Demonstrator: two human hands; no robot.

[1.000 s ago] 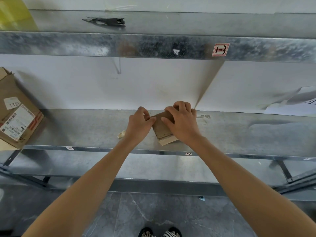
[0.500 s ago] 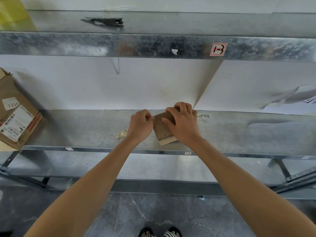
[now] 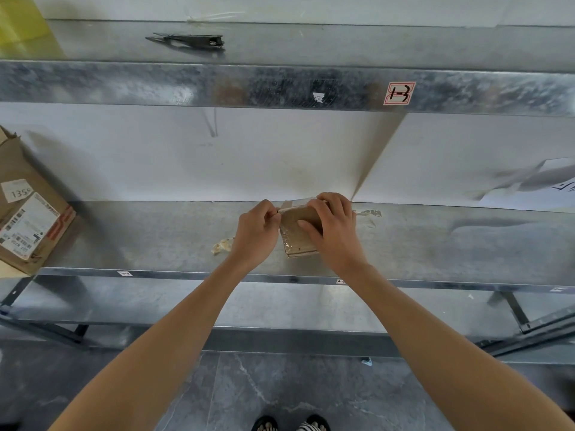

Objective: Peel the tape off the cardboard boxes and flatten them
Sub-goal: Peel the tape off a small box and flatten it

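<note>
Cardboard: the small box [image 3: 300, 236] sits on the middle galvanised shelf [image 3: 435, 244], roughly centre, between both hands; right grip [image 3: 336, 227] clamps it, fingers curled over the far edge, thumb on the top face; left grip [image 3: 256, 233] is pinched on the end of a clear tape strip [image 3: 295, 206] at the box's far-left corner. Change versus a second ago: the left grip was then only picking at that corner, with no tape visibly lifted; now a glossy strip stands off the far edge, running from the pinch towards the right fingers; we judge the peel started, not finished. Glossy film covers the box's left side too, so there is more tape to go; flattening not begun on this one. Next pull likely needs the right grip pressing hard, else the light box slides or lifts with the tape; thin film could also tear short. Also on the shelf: a crumpled tape scrap [image 3: 222, 245] just left of the left grip; tape bits [image 3: 368, 214] to the right; a bigger labelled box [image 3: 28, 213] well off to the left.
</note>
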